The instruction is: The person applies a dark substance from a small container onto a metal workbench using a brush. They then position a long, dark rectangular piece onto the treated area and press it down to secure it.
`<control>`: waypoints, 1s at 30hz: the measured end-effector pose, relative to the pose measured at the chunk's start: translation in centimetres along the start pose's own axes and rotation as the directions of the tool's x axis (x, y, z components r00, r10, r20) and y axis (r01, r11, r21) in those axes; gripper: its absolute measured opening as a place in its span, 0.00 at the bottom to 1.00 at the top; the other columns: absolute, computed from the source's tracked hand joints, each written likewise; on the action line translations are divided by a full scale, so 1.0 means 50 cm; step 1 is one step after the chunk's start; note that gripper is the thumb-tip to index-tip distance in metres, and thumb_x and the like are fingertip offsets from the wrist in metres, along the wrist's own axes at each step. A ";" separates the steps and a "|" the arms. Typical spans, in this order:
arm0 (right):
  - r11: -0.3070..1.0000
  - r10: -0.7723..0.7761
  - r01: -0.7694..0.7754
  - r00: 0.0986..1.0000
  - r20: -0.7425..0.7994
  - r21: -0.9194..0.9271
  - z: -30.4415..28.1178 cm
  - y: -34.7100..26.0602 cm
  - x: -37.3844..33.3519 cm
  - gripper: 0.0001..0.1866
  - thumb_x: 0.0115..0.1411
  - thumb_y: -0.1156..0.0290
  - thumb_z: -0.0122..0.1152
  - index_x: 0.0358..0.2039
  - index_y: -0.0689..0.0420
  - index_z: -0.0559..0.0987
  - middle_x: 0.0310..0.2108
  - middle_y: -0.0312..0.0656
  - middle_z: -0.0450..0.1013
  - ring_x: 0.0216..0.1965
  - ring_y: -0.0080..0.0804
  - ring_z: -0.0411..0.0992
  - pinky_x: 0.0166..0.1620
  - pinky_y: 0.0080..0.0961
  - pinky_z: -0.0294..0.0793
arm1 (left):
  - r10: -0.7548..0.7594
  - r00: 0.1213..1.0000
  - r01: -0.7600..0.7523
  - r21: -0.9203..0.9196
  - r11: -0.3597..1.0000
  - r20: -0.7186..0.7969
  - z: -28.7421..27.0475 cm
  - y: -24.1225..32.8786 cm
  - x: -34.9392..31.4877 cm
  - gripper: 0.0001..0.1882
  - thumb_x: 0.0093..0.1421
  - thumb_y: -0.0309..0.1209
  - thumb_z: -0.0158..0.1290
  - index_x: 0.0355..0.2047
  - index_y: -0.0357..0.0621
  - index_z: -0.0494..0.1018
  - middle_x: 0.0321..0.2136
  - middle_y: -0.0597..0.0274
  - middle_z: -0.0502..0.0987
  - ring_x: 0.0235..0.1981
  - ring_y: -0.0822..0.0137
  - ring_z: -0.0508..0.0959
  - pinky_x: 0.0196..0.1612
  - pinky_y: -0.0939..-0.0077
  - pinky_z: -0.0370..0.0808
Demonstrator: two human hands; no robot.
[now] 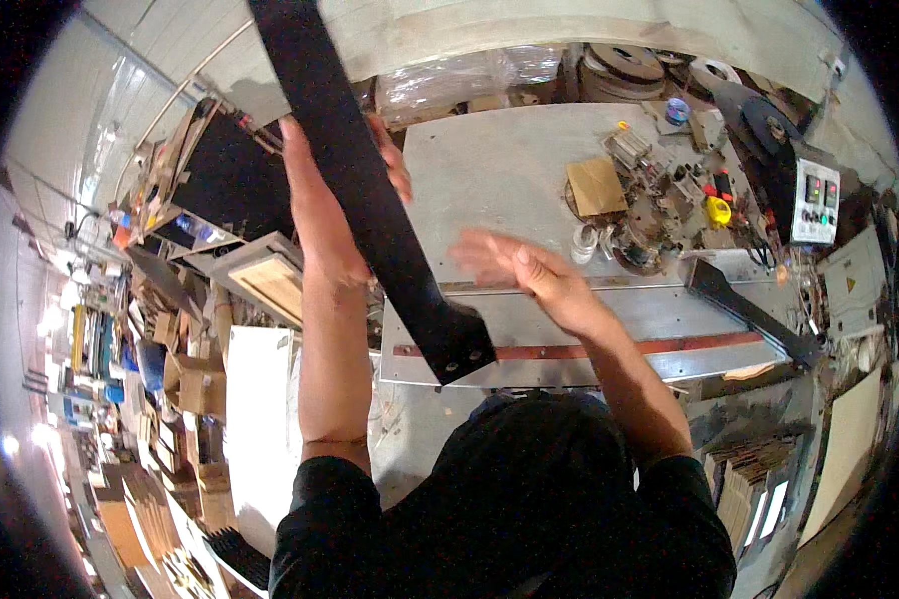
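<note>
My left hand is wrapped round a long, flat black bar, thumb on one side and fingertips on the other. The bar slants across the view, held up in front of the grey metal worktable. Its near end widens into a stepped shape with two small holes; its far end runs out at the top. To the right of the bar, my right hand hovers apart from it over the table, fingers stretched out, slightly blurred and holding nothing.
A second black bar lies at the table's right edge. Metal parts, a brown sandpaper-like sheet, clear jars and a yellow tape roll crowd the right side. A control box stands beyond. Cardboard boxes are at left.
</note>
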State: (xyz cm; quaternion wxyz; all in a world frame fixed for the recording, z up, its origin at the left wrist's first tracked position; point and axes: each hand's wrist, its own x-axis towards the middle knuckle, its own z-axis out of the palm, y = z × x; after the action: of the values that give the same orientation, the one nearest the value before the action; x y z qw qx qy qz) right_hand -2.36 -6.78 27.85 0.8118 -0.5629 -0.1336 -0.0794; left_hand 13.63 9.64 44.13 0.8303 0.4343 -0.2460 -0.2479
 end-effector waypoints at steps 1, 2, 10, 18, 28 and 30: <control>0.993 0.089 -0.092 0.995 0.043 0.072 0.007 0.026 -0.011 0.46 0.82 0.33 0.40 0.78 0.63 0.68 0.74 0.52 0.72 0.73 0.43 0.71 0.74 0.42 0.69 | 0.035 0.993 -0.023 -0.108 0.994 0.112 -0.026 0.016 0.016 0.40 0.76 0.69 0.45 0.51 0.39 0.75 0.33 0.60 0.74 0.30 0.64 0.74 0.34 0.69 0.75; 0.975 0.186 -0.193 0.980 0.072 0.108 0.011 0.038 -0.022 0.46 0.81 0.31 0.39 0.78 0.62 0.69 0.73 0.50 0.73 0.72 0.42 0.72 0.73 0.43 0.70 | 0.056 0.994 -0.041 -0.148 0.988 0.097 -0.045 0.024 0.027 0.39 0.76 0.68 0.46 0.51 0.38 0.75 0.34 0.60 0.74 0.31 0.64 0.74 0.35 0.68 0.75; 0.786 0.500 -0.503 0.859 0.108 0.360 0.074 0.068 -0.036 0.55 0.76 0.21 0.29 0.74 0.62 0.72 0.63 0.57 0.80 0.61 0.48 0.81 0.65 0.48 0.81 | 0.058 0.998 -0.041 -0.380 0.924 0.031 -0.151 0.031 0.042 0.36 0.77 0.63 0.51 0.53 0.36 0.75 0.39 0.56 0.77 0.38 0.61 0.76 0.42 0.65 0.77; 0.477 0.348 -0.579 0.815 0.463 0.661 0.097 0.045 0.010 0.64 0.69 0.14 0.28 0.74 0.68 0.68 0.58 0.74 0.79 0.54 0.71 0.83 0.59 0.64 0.83 | 0.028 0.997 -0.056 -0.398 0.916 -0.076 -0.183 0.016 0.020 0.36 0.77 0.65 0.49 0.53 0.40 0.78 0.36 0.55 0.82 0.37 0.60 0.81 0.42 0.61 0.80; 0.388 0.463 -0.550 0.810 0.360 0.739 0.180 0.054 0.020 0.66 0.67 0.12 0.28 0.68 0.69 0.73 0.53 0.66 0.81 0.34 0.65 0.84 0.35 0.62 0.85 | 0.100 0.883 -0.197 -0.170 0.966 -0.460 -0.199 0.068 -0.062 0.39 0.71 0.76 0.47 0.44 0.51 0.78 0.29 0.66 0.80 0.26 0.67 0.80 0.31 0.69 0.81; 0.442 0.498 -0.556 0.805 0.323 0.704 0.205 0.051 0.023 0.64 0.68 0.13 0.28 0.66 0.69 0.74 0.48 0.63 0.82 0.31 0.62 0.83 0.31 0.58 0.84 | 0.066 0.865 -0.219 -0.256 0.941 -0.497 -0.228 0.080 -0.086 0.40 0.72 0.77 0.45 0.43 0.51 0.78 0.28 0.66 0.80 0.26 0.66 0.80 0.31 0.69 0.81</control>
State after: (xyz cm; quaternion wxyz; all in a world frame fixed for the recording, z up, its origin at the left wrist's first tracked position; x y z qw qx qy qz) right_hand -1.85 3.75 29.31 0.9494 -0.1747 0.0002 0.2610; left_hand 18.27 21.16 40.92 0.9382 0.3294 -0.0226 -0.1040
